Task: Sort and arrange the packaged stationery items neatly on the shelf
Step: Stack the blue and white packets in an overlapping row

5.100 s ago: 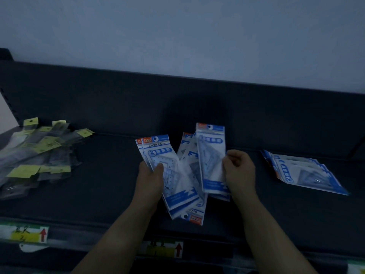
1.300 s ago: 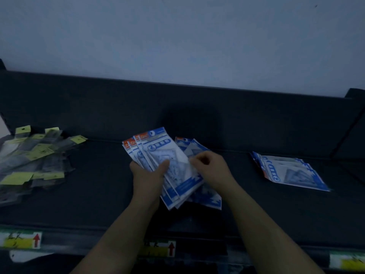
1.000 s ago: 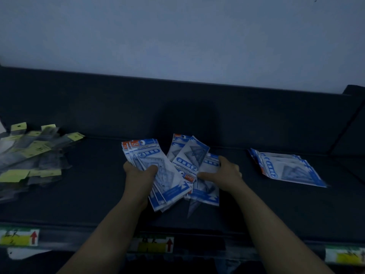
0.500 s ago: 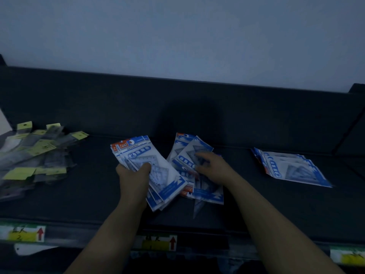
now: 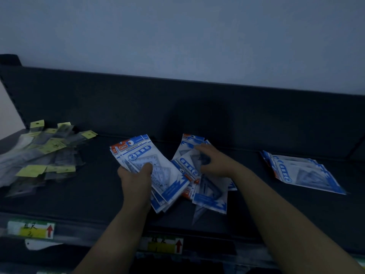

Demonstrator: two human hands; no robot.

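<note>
My left hand (image 5: 135,177) grips a fanned stack of blue-and-white geometry set packets (image 5: 144,155), thumb on the top packet, held just above the dark shelf (image 5: 94,194). To its right lies a loose pile of the same packets (image 5: 207,192) on the shelf. My right hand (image 5: 214,162) rests on top of that pile with its fingers spread and bent over a packet. I cannot tell if it has lifted one. A separate neat stack of the blue packets (image 5: 300,172) lies farther right.
At the far left sits a messy heap of clear packets with yellow-green header cards (image 5: 39,155). The shelf has a dark back panel (image 5: 177,107). Along its front edge run price labels with red arrows (image 5: 31,229) (image 5: 164,245).
My left hand has shifted the fanned stack slightly left and up. My right hand went from pinching a packet against the stack to reaching over the loose pile on the shelf.
</note>
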